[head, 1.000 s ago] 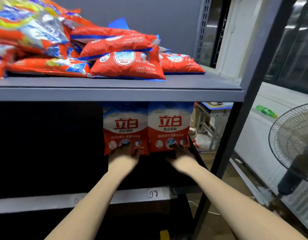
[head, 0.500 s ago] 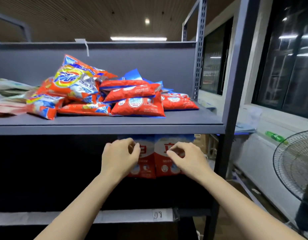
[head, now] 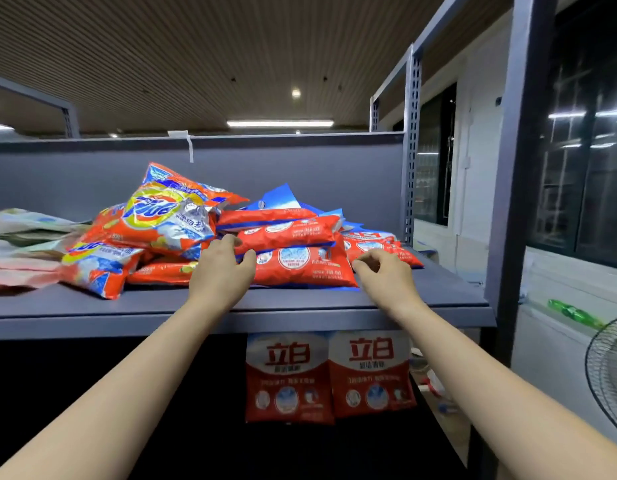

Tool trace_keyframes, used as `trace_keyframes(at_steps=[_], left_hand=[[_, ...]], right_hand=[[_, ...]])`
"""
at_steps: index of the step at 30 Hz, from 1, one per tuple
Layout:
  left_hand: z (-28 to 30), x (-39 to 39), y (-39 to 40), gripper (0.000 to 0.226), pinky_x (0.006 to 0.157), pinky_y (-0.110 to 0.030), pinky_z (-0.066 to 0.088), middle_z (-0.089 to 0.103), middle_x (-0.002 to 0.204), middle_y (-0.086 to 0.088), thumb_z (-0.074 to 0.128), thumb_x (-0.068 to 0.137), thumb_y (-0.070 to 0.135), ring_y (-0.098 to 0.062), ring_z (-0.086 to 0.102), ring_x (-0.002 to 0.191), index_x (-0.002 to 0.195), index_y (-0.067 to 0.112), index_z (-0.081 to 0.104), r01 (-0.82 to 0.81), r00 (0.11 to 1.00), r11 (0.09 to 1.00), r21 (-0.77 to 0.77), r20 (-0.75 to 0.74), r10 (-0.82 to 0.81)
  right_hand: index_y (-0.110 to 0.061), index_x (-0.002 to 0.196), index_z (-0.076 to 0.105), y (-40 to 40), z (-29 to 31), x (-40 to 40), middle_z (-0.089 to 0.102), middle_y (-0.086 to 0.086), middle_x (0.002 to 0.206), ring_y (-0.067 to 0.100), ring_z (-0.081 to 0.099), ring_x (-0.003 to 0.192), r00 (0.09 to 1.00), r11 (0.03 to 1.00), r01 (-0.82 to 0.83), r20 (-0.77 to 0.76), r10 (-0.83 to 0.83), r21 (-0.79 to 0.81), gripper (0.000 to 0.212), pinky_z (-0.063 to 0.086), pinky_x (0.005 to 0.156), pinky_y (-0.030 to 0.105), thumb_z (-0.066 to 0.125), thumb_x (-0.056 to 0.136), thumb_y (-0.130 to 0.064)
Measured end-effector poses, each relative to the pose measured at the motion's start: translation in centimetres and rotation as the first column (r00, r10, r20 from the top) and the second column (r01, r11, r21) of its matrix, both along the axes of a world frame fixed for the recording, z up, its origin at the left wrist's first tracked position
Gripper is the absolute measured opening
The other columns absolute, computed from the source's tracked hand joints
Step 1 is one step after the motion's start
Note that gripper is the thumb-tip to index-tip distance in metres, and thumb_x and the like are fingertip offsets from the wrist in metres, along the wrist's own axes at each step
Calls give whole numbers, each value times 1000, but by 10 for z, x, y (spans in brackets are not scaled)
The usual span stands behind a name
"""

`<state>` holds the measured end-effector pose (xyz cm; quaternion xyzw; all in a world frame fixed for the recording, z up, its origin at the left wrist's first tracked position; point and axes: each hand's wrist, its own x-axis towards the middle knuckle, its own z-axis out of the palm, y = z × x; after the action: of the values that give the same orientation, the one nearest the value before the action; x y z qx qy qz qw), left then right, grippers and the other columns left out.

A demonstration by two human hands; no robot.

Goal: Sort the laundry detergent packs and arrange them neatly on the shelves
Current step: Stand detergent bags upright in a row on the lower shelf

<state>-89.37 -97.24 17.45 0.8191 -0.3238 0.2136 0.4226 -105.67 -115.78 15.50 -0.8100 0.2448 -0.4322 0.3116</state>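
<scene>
Both hands reach onto the upper shelf (head: 438, 292), where detergent packs lie heaped. The left hand (head: 221, 271) rests on the left end of a red pack (head: 300, 266) at the front of the heap, fingers relaxed. The right hand (head: 386, 275), fingers loosely curled, sits just beside that pack's right end and holds nothing. An orange pack (head: 161, 216) tops the heap on the left. On the shelf below, two red-and-white packs (head: 329, 375) stand upright side by side. A fan (head: 608, 372) shows at the right edge.
</scene>
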Motion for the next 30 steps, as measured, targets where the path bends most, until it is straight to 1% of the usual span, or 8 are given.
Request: trace_keyframes(at_steps=[3,7,12,16,20,22,25,30], left_hand=[[17,27,-15,41,99,-45,41,55,125,-14,49,91,32,-31,50,116,124,8,53,33,998,999,-31,-50,-34],[39,61,-36,43,99,-48,40,55,122,-24,49,90,27,-42,48,116,121,-3,50,-72,991,996,-54,-121,65],[63,86,-55,52,100,-45,34,50,130,-26,44,86,31,-42,42,123,123,-4,52,-280,940,960,6,-199,276],[72,102,-60,49,95,-42,38,52,129,-22,40,88,35,-38,46,120,121,3,58,-361,921,912,195,-77,381],[73,119,-63,49,97,-43,37,49,133,-18,39,89,40,-36,47,120,121,9,60,-345,922,894,284,-75,380],[72,121,-65,51,97,-42,36,45,136,-16,43,88,46,-34,44,124,122,12,60,-343,921,879,332,-63,383],[70,122,-67,56,101,-44,31,40,139,-17,46,85,53,-33,38,128,125,15,58,-336,924,868,366,-53,379],[70,120,-65,59,103,-46,28,40,138,-19,53,79,54,-35,36,129,124,16,59,-293,926,909,296,-150,348]], right_hand=[[-17,89,65,-10,13,26,68,2,95,20,60,91,999,1000,-1,44,0,23,12,43,77,30,56,90,-26],[-6,85,68,-20,36,58,69,6,87,21,60,87,993,997,28,115,-36,69,26,42,76,31,56,91,-28],[-2,78,64,-39,67,95,63,8,79,21,57,77,1000,963,28,-12,-26,267,39,45,73,33,60,86,-40],[-6,117,56,-49,84,116,64,8,114,27,60,104,972,930,144,-223,-69,339,66,48,90,35,62,77,-59],[-14,100,59,-52,80,135,66,6,101,24,62,88,979,917,121,-199,-46,380,34,49,83,33,66,80,-41],[-18,90,56,-53,79,140,66,9,105,29,61,99,958,966,155,-272,-95,208,14,48,88,37,57,85,-31],[-19,87,45,-47,81,138,64,10,108,33,56,102,902,959,235,-332,-275,-155,6,38,87,38,44,91,-23],[-15,85,39,-29,77,119,62,15,90,39,55,84,957,921,258,-56,-286,-291,14,40,69,39,40,96,-23]])
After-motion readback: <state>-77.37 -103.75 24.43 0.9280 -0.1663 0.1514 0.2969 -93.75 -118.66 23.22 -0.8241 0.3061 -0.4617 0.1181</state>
